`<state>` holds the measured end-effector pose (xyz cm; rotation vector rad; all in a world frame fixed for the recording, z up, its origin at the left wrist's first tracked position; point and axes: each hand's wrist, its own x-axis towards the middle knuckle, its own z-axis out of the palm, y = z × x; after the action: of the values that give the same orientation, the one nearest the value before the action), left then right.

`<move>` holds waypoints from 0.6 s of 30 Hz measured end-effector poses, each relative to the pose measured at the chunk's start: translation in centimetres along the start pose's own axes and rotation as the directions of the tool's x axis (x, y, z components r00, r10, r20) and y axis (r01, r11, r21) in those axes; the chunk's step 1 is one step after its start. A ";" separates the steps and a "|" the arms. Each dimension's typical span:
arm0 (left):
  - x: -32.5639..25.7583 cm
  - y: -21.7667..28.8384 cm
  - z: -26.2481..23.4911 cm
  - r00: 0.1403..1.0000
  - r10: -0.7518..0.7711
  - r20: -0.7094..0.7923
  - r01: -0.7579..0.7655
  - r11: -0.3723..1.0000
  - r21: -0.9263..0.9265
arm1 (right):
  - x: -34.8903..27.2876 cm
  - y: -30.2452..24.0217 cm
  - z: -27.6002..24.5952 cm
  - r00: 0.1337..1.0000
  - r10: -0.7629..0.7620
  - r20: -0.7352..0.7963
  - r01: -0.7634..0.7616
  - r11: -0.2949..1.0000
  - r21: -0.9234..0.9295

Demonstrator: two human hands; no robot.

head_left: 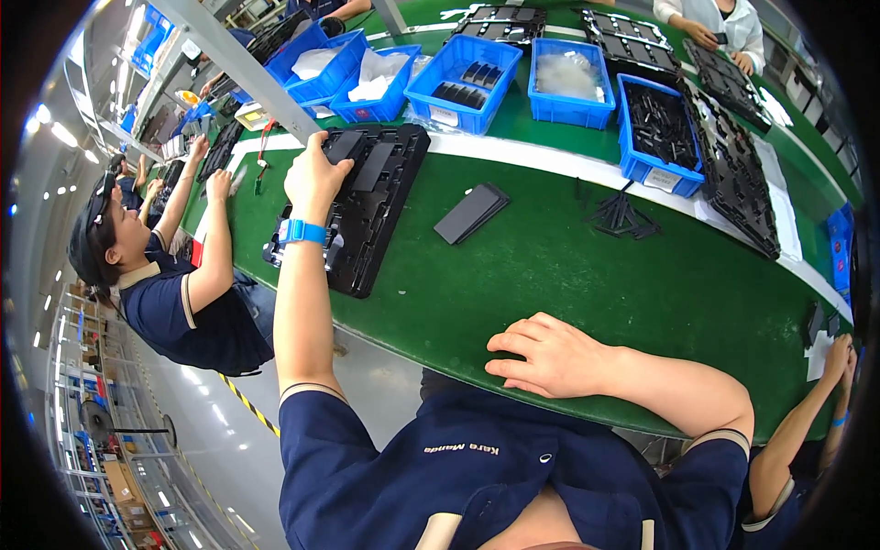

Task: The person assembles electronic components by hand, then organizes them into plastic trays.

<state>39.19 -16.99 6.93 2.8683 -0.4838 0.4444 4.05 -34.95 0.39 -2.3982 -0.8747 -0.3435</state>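
Observation:
My left hand (pixel 314 183), with a blue band on the wrist, reaches over a black moulded tray (pixel 385 215) at the left of the green bench. Its thumb and forefinger close about a black rectangular piece (pixel 345 147) at the tray's far side; the other fingertips are hidden. Another black rectangular piece (pixel 374 169) lies in the tray just right of the thumb. At the bench's near edge, my right hand (pixel 550 356) rests palm down with its fingers apart, holding nothing. A small stack of flat black plates (pixel 471 214) lies on the bench between tray and right hand.
Black strips (pixel 623 216) lie in a pile below a blue bin of black parts (pixel 658 133). More blue bins (pixel 463 82) line the back, near a grey post (pixel 240 69). Black trays (pixel 733 174) stand at right. Co-workers are at left (pixel 156 266), far right and across the bench.

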 end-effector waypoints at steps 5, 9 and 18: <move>0.7 -0.5 -0.4 0.995 0.009 -0.095 -0.008 1.000 0.009 | 0.1 0.0 0.0 1.000 -0.003 -0.003 0.003 1.000 -0.001; 1.5 -2.4 -0.5 0.981 -0.046 -0.189 0.042 0.999 -0.023 | 0.0 0.0 -0.1 1.000 0.002 -0.003 -0.002 1.000 0.001; 2.3 -4.5 1.2 0.986 -0.092 -0.136 0.096 0.995 0.023 | 0.1 0.1 -0.2 1.000 0.003 0.015 -0.003 1.000 0.013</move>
<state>43.15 -13.73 5.85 2.8491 -0.3198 0.6289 4.16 -35.04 0.55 -2.3925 -0.8772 -0.3183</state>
